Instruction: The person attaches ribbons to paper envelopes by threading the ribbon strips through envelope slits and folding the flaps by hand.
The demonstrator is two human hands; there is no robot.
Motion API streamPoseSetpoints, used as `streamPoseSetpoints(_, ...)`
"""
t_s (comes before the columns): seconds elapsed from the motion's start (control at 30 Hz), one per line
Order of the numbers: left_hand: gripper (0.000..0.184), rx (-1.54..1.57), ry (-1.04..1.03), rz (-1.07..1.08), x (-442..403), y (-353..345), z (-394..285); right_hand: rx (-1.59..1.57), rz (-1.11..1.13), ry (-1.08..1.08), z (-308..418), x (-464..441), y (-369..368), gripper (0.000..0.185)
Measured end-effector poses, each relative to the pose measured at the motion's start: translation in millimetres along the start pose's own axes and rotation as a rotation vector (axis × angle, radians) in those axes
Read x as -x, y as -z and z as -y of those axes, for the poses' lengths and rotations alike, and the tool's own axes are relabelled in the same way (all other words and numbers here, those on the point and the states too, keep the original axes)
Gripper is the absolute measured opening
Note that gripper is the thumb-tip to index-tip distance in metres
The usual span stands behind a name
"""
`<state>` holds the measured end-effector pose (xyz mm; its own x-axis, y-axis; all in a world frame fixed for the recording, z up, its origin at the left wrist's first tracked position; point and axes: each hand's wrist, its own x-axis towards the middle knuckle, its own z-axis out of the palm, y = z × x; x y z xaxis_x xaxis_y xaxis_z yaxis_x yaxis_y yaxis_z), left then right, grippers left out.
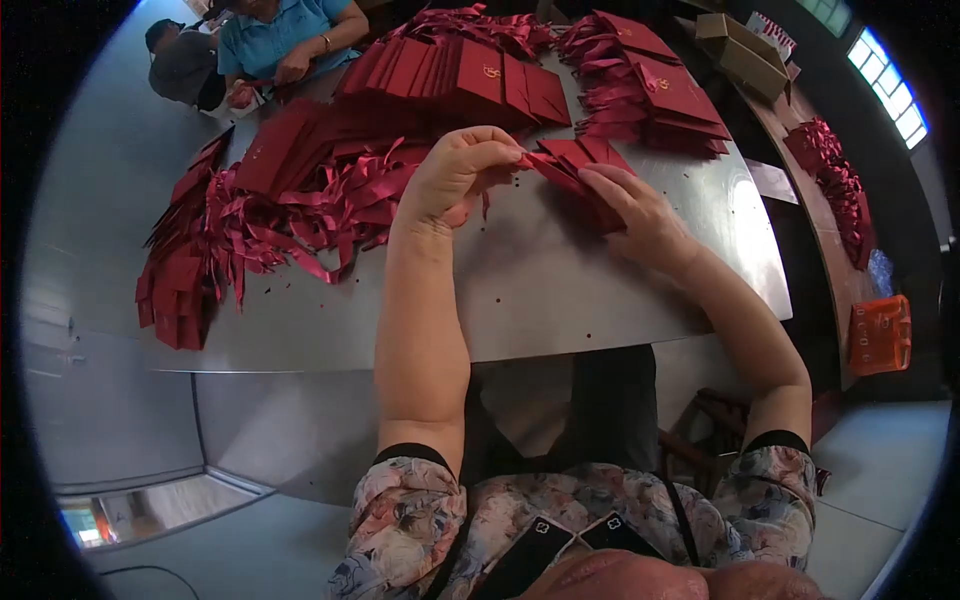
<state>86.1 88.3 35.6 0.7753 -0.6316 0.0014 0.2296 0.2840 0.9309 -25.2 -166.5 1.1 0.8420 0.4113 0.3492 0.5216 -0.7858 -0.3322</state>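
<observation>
Red bag [572,174], partly covered, tilted over the metal table [540,285], ribbon [530,161] at its left.

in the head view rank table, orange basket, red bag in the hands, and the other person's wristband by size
1. Table
2. Orange basket and red bag: too close to rank; right hand partly covers the bag
3. Wristband

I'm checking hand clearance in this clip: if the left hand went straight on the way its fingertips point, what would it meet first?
The left hand would probably meet the small red bag that the right hand is touching, though depth is unclear from this single view.
</observation>
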Motion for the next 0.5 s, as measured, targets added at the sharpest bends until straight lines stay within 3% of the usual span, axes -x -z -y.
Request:
streamPoseSetpoints(0.07, 0.008, 0.065, -0.008, 0.052, 1.1, -2.0, -1.7, 0.028, -0.182, -0.070, -1.2, 5.3, 4.6, 0.064)
streamPoseSetpoints(0.13, 0.010, 0.136, -0.152, 0.102, 2.3, -0.7, -1.6, -0.089, -0.458, -0.096, 7.5, 3.1, 22.1, 0.043)
streamPoseSetpoints(0.17, 0.010, 0.140, -0.157, 0.101, 3.3, 1.4, -1.7, -0.121, -0.477, -0.153, 13.0, 1.4, 41.1, 0.028)
streamPoseSetpoints(0.23, 0.011, 0.119, -0.217, 0.163, 5.3, 3.1, -5.1, -0.213, -0.461, -0.172, 23.7, -0.5, 76.1, 0.024)
streamPoseSetpoints(0.37, 0.013, 0.076, -0.173, 0.190, 8.8, 1.4, -9.4, -0.303, -0.120, -0.289, 25.8, -10.9, 117.0, 0.027)
streamPoseSetpoints(0.43, 0.015, 0.108, -0.231, -0.147, 7.8, -1.8, -13.4, -0.119, 0.086, -0.215, 6.3, -22.7, 108.5, 0.025)
streamPoseSetpoints(0.47, 0.018, 0.119, -0.295, -0.281, 2.9, 2.7, -10.6, -0.105, 0.168, -0.281, 2.7, -26.5, 98.3, 0.024)
streamPoseSetpoints(0.5, 0.018, 0.120, -0.299, -0.285, 0.8, 6.2, -9.3, -0.054, 0.145, -0.212, -17.7, -25.3, 77.3, 0.025)
